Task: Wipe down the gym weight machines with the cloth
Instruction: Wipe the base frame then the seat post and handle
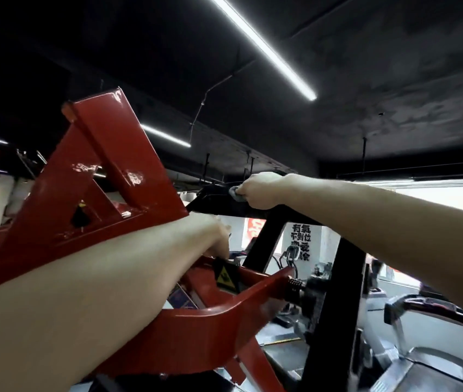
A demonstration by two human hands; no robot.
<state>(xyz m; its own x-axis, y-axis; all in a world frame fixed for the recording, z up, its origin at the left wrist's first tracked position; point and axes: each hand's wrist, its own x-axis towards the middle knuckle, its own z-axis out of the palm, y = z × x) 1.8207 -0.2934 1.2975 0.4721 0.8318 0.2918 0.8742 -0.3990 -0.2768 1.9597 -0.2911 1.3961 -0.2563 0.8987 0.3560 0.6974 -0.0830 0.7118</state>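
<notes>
Evidently, the cloth, a small grey wad, was held bunched in the right hand, whose fingers were curled round it. It was pressed against the black crossbar of the weight machine, just off centre toward one o'clock. The arm was stretched out high, presumably so that the top of the frame could be reached and rubbed.

The left hand was set near the centre, against the red frame that rose toward ten o'clock, just above the red lever arm at six o'clock. It was judged to be placed there as a brace for the long reach. Whether its fingers were curled round the metal or laid flat could not be told, since they were hidden behind the wrist and forearm.

Most of the cloth was covered by the gripping hand, and only a fold was shown at the knuckles' nine o'clock side. A yellow warning label was partly in shadow and could not be read. The machine's base was cut off at the lower edge, and the grey equipment at four o'clock was too blurred to be named.
</notes>
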